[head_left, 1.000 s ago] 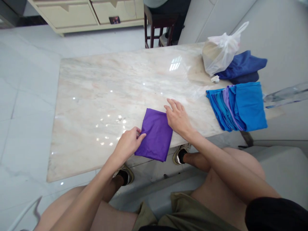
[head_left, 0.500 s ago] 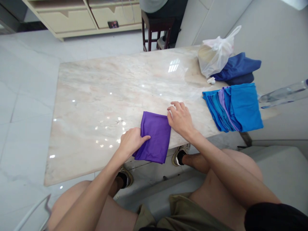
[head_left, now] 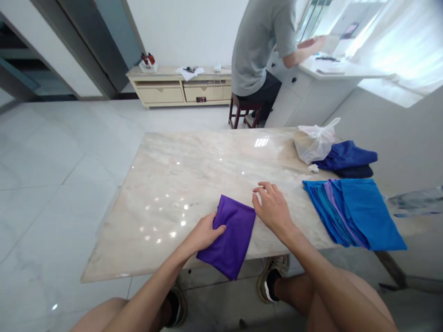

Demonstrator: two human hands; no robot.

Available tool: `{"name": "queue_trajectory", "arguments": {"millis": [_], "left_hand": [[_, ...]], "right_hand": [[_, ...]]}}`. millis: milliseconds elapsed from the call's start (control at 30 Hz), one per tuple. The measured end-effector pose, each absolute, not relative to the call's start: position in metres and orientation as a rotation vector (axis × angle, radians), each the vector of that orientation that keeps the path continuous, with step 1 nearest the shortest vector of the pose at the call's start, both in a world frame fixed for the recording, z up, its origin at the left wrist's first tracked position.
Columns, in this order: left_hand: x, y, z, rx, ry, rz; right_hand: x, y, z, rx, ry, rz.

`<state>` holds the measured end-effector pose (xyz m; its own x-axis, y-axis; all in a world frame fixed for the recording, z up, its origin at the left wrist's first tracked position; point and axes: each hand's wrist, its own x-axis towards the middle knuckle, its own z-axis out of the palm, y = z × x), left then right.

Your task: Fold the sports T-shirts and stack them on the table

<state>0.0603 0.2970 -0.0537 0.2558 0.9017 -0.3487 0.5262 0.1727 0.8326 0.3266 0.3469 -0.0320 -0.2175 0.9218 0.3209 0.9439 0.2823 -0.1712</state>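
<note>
A folded purple cloth [head_left: 232, 235] is at the front edge of the marble table, its lower end hanging past the edge. My left hand [head_left: 205, 232] grips its left side, thumb on top and fingers underneath. Just off its upper right corner, my right hand [head_left: 272, 207] hovers with curled, parted fingers and nothing in them. To the right lies a layered stack of folded blue cloths [head_left: 367, 212], with a lilac layer among them.
The marble table [head_left: 166, 170] stands before my knees. At its far right are a white plastic bag [head_left: 316, 140], a crumpled dark blue cloth [head_left: 348, 157], a white tissue [head_left: 313, 168] and a clear bottle [head_left: 417, 203]. A person [head_left: 258, 50] sits on a stool beyond.
The view has tipped up, bringing the seated person and far wall into sight. The purple cloth is turned slightly in my left hand; my right hand is a little off its corner.
</note>
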Motion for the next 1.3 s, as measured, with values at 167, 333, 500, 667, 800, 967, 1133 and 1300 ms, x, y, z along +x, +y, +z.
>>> {"name": "queue_trajectory", "arguments": {"millis": [167, 333, 500, 667, 800, 967, 1133, 1300], "left_hand": [[0.020, 0.285, -0.064, 1.535, 1.530, 0.535], [-0.046, 0.283, -0.068, 1.582, 1.764, 0.527], [-0.120, 0.274, -0.055, 1.655, 2.282, 0.279], [-0.138, 0.257, -0.067, 2.021, 2.411, 0.417], [-0.110, 0.243, -0.091, 2.220, 2.101, 0.299], [-0.088, 0.236, -0.095, 2.224, 2.004, 0.072], [-0.090, 0.243, -0.082, 2.048, 2.124, -0.044], [-0.101, 0.250, -0.075, 1.841, 2.281, -0.068]], "right_hand": [[0.297, 0.353, -0.027, -1.623, -2.210, -0.026], [0.264, 0.352, -0.037, -1.569, -2.319, 0.016], [0.247, 0.355, -0.052, -1.555, -2.423, 0.018], [0.240, 0.357, -0.063, -1.523, -2.503, 0.011], [0.237, 0.356, -0.073, -1.471, -2.562, 0.011], [0.234, 0.354, -0.082, -1.423, -2.629, 0.016], [0.236, 0.349, -0.081, -1.419, -2.704, 0.022], [0.244, 0.346, -0.081, -1.447, -2.726, 0.056]]}}
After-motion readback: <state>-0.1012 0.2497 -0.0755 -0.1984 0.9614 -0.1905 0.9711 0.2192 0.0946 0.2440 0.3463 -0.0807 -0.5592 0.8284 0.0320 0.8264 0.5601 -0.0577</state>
